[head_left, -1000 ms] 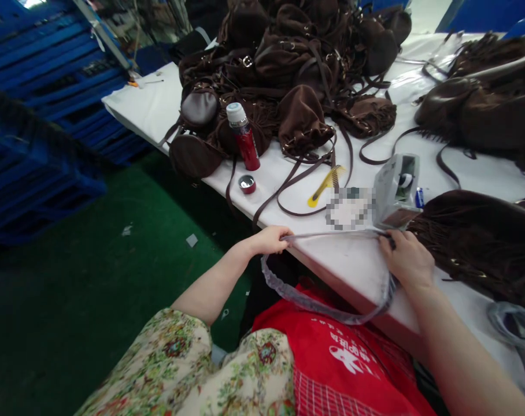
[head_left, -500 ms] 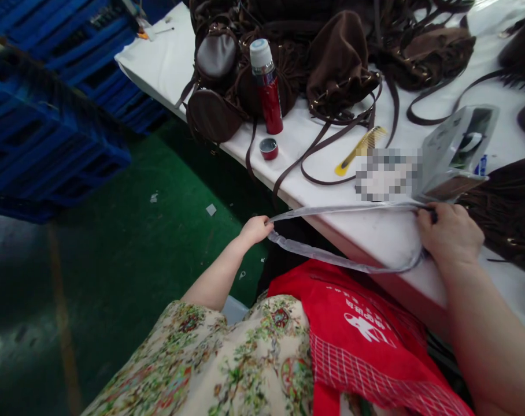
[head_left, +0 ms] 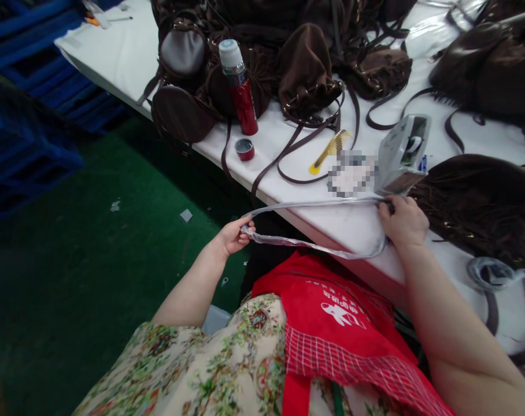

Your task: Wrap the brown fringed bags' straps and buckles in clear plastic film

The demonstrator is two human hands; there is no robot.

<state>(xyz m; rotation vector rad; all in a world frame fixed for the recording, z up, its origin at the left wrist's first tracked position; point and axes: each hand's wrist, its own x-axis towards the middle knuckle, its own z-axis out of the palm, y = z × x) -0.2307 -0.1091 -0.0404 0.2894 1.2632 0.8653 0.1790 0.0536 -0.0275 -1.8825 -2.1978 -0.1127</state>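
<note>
A long loop of plastic-covered strap (head_left: 314,247) stretches between my two hands in front of the table edge. My left hand (head_left: 237,234) is closed on its left end, over the green floor. Closed round the right end is my right hand (head_left: 405,221), at the table's near edge. A bit of dark material shows between the right hand's fingers. Just beyond the right hand stands a clear-and-white box (head_left: 403,155), and a dark brown fringed bag (head_left: 479,202) lies to its right.
On the white table (head_left: 265,178) are a red bottle (head_left: 244,104), its red cup (head_left: 244,149), a yellow comb (head_left: 329,152) and several brown bags (head_left: 308,72) with loose straps. A coiled plastic-wrapped strap (head_left: 490,273) lies at right. Blue pallets (head_left: 23,138) stand at left.
The view has shifted, so the table things appear further left and more shows at the right. My left hand has turned, showing more of its fingers. Both hands still hold the loop.
</note>
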